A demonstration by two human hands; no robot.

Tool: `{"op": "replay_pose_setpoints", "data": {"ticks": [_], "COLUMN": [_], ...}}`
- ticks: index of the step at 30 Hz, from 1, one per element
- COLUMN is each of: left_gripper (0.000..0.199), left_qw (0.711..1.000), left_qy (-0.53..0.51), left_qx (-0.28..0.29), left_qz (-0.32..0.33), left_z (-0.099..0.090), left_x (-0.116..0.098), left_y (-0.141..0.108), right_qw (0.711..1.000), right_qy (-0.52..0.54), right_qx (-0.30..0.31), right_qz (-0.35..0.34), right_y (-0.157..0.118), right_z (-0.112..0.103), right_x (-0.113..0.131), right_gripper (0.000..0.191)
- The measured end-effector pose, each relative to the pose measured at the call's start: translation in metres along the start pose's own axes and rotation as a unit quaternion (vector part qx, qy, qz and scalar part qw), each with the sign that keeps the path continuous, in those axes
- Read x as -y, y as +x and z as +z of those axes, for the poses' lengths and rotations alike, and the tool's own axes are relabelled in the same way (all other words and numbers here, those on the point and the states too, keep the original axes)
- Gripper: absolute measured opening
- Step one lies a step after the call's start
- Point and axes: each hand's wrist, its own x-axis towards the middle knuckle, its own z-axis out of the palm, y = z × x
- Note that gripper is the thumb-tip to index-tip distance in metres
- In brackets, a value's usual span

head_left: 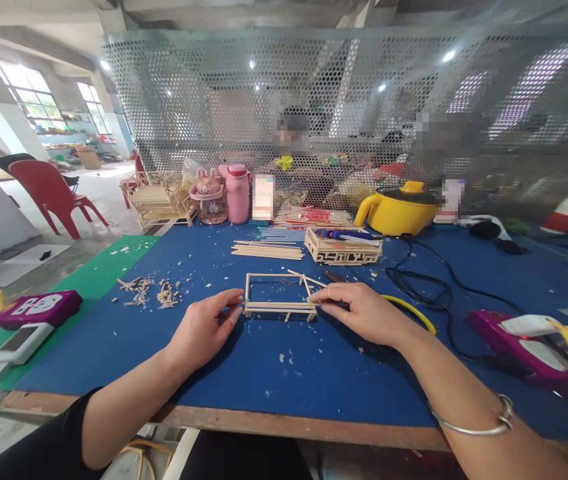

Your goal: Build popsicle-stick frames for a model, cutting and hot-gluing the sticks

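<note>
Head view: small wooden stick frame [280, 307] on the blue tabletop [274, 393], centred between the two hands, parallel rails along its near side. Left hand [209, 323] half curled at the left end, thumb and fingertips slightly parted; cannot tell whether they pinch the rail ends or only steady them. Right hand [359, 310] at the right end, thumb and forefinger close together by the near corner. One thin slanting stick [308, 278] runs from the far rail toward that hand; contact is too small to make out, so its grip is uncertain.

Step in hand, as judged: steadying and aligning the frame. Notes on doing it well: keep left-hand pressure light and level, since thin joints would probably twist; square the near corners before pressing; bring the slanting stick in without levering against the upright. Keep fingertips off any fresh glue; a blue glue gun [349, 235] lies on the openwork wooden box [344, 254] beyond. Wood scraps [137, 290] sit well apart, left.
</note>
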Motion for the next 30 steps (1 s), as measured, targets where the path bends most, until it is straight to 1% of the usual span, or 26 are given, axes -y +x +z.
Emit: {"op": "replay_pose_setpoints", "data": {"ticks": [4,8,14,18,22,25,30], "left_gripper": [0.031,0.032,0.031,0.029,0.029,0.03,0.031], "left_qw": [1.0,1.0,1.0,1.0,0.997,0.994,0.99], "left_qy": [0.003,-0.002,-0.005,-0.026,-0.06,-0.083,-0.116], "left_qx": [-0.009,-0.005,-0.003,-0.005,-0.015,-0.021,-0.026], "left_qz": [0.017,0.031,0.026,0.006,-0.036,-0.063,-0.074], "left_z": [0.003,0.002,0.003,0.005,0.007,0.008,0.01], "left_x": [0.0,-0.001,-0.002,-0.003,-0.006,-0.006,-0.005], "left_y": [-0.003,-0.005,-0.004,0.0,0.007,0.012,0.013], "right_qw": [1.0,1.0,1.0,0.998,0.997,0.998,0.998], "right_qy": [0.008,0.001,0.002,0.037,0.044,0.035,0.039], "right_qx": [-0.003,-0.005,-0.012,-0.003,-0.001,-0.011,-0.011], "right_qz": [0.003,0.011,0.029,0.053,0.067,0.059,0.043], "right_y": [0.0,-0.001,-0.001,-0.001,0.001,0.003,0.004], "right_z": [-0.001,-0.002,-0.002,0.0,0.002,0.004,0.006], "right_x": [-0.001,-0.001,0.001,0.004,0.006,0.005,0.0], "right_gripper": [0.024,0.023,0.022,0.023,0.024,0.023,0.023]}}
